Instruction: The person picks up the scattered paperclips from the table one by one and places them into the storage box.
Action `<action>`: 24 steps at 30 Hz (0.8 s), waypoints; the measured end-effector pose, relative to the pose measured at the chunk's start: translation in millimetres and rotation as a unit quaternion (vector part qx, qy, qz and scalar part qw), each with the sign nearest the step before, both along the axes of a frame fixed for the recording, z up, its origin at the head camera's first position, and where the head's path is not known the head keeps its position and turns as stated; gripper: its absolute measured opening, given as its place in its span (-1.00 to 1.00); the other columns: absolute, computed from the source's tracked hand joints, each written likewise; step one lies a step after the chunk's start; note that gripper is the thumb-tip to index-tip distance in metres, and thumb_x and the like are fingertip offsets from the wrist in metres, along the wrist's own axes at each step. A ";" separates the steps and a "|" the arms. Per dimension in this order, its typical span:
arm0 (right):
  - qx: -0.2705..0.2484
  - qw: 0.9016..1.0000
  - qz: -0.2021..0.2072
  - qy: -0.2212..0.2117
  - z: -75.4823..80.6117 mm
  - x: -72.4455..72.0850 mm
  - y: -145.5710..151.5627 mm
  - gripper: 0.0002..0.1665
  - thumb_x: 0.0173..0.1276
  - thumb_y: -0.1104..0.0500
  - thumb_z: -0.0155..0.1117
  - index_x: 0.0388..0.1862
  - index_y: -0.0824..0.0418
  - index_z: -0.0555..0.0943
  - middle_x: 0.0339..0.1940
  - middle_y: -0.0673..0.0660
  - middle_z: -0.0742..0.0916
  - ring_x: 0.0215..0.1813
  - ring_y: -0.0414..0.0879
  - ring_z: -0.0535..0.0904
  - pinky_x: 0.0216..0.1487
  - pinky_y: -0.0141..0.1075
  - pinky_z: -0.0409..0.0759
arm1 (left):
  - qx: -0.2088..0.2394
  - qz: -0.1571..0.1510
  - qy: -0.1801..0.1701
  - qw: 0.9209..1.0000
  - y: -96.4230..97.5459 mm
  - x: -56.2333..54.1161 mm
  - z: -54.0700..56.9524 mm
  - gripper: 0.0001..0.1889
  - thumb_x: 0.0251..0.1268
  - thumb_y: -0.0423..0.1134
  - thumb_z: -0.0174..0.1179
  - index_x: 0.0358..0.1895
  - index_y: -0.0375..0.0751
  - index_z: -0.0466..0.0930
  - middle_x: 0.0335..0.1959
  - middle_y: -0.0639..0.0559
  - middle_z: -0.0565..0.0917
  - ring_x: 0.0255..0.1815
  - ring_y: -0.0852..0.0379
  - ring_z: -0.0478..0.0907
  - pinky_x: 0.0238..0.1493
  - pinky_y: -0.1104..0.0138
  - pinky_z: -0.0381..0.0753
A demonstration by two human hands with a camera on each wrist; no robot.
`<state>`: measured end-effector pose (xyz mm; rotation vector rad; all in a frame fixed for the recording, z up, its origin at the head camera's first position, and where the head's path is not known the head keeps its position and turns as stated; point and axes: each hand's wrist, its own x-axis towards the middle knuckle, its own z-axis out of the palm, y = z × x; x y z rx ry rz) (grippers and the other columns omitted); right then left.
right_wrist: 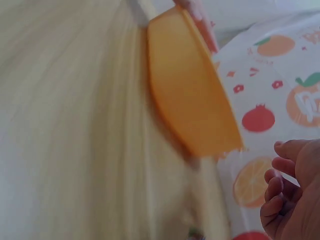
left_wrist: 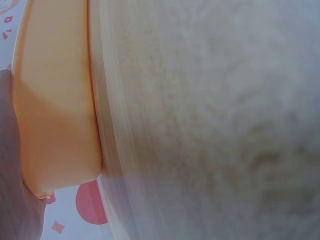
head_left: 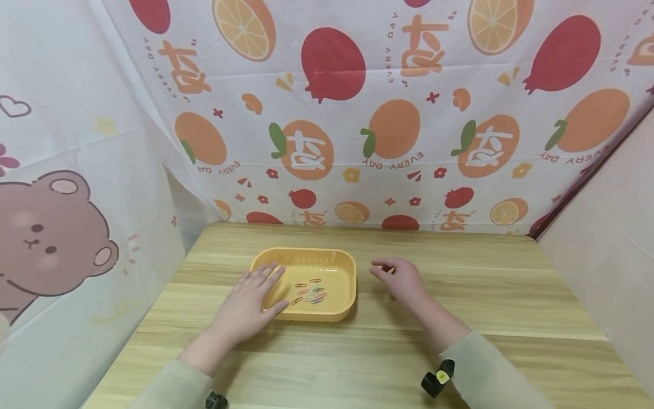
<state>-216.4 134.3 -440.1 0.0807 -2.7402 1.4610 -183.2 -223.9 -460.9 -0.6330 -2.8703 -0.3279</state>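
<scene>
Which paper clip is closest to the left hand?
The leftmost paper clip in the yellow tray, beside the left hand; the others lie farther right.

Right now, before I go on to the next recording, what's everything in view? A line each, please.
tray: 1, yellow, on the table
paper clips: at least seven, mixed colours, inside the tray
table: 1, light wood, below the hands
fruit-print cloth: 1, white with red, orange and green, behind the table
bear-print cloth: 1, white with brown bear, left side
side panel: 1, pale, right side
wrist devices: 2, black, one per wrist
sleeves: 2, pale grey-green, on the forearms
left hand: 1, bare, at the tray's left side
right hand: 1, bare, right of the tray
</scene>
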 end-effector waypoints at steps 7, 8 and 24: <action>0.038 0.999 0.000 -0.021 -22.9 9.1 43.2 -0.65 0.38 0.07 0.34 0.06 0.22 0.72 -0.27 0.04 0.68 -0.33 -0.12 0.49 -0.40 -0.29 0.51 | 0.002 0.000 -0.003 1.000 0.3 0.0 -0.4 -0.16 0.35 0.36 0.03 0.57 0.02 0.14 0.57 -0.07 0.15 0.57 -0.17 0.04 0.53 -0.13 -0.08; 0.044 0.999 -0.002 -0.024 -25.7 10.7 48.4 -0.65 0.39 0.07 0.33 0.06 0.21 0.72 -0.27 0.04 0.67 -0.33 -0.12 0.49 -0.41 -0.29 0.50 | 0.003 0.000 -0.003 1.000 0.2 -0.1 -0.5 -0.16 0.34 0.36 0.04 0.57 0.02 0.14 0.57 -0.07 0.16 0.56 -0.17 0.05 0.53 -0.14 -0.08; 0.108 0.994 0.005 -0.004 -41.5 18.1 65.9 -0.75 0.35 0.10 0.37 -0.05 0.12 0.78 -0.21 0.00 0.77 -0.16 -0.12 0.61 -0.11 -0.16 0.61 | 0.002 0.000 -0.006 1.000 0.7 0.2 1.0 -0.14 0.35 0.43 -0.06 0.57 0.01 0.13 0.57 -0.08 0.15 0.56 -0.18 0.04 0.53 -0.13 -0.09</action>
